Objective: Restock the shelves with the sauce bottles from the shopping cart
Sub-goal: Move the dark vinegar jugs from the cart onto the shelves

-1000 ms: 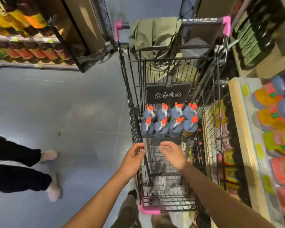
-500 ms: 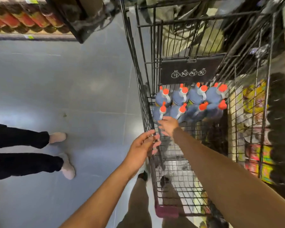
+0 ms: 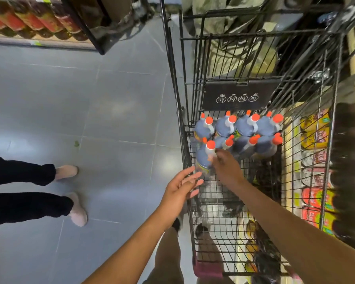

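R hand (image 3: pixel 226 171) fingers grip near-left bottle (image 3: pixel 203 158) by cart's left wall (image 3: pixel 174 78); L hand (image 3: pixel 179 192) open outside.

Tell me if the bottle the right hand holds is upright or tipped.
Roughly upright: the bottle has its orange cap on top, like the other bottles; the right hand grips its neck. Lifted or standing: cannot tell.

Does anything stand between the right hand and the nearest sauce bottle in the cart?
Nothing visible does. The right hand grips the near-left sauce bottle at its neck; the other bottles stand behind and beside it.
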The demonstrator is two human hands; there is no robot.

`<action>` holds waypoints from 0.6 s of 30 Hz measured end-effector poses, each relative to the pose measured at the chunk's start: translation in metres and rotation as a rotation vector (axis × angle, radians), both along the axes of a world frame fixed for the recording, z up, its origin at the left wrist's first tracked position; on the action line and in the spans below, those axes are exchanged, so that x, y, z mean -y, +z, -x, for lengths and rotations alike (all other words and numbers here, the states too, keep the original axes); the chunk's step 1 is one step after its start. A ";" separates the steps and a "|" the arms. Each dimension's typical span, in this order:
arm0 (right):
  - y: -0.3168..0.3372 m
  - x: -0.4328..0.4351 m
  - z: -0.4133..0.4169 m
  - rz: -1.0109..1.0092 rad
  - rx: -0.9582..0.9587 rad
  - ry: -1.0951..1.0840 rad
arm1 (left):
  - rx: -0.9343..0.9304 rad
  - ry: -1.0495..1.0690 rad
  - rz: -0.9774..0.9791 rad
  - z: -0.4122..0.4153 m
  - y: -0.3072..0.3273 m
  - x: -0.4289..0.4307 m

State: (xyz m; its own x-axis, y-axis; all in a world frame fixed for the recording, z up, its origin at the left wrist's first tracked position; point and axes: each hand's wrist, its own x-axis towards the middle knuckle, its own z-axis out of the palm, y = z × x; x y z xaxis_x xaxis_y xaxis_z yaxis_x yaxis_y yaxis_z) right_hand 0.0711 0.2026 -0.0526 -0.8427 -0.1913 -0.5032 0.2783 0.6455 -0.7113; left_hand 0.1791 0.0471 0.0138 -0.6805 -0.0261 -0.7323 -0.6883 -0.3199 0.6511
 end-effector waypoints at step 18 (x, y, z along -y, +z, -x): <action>0.145 0.004 0.024 0.198 0.003 0.140 | 0.059 0.186 -0.363 0.023 0.002 -0.016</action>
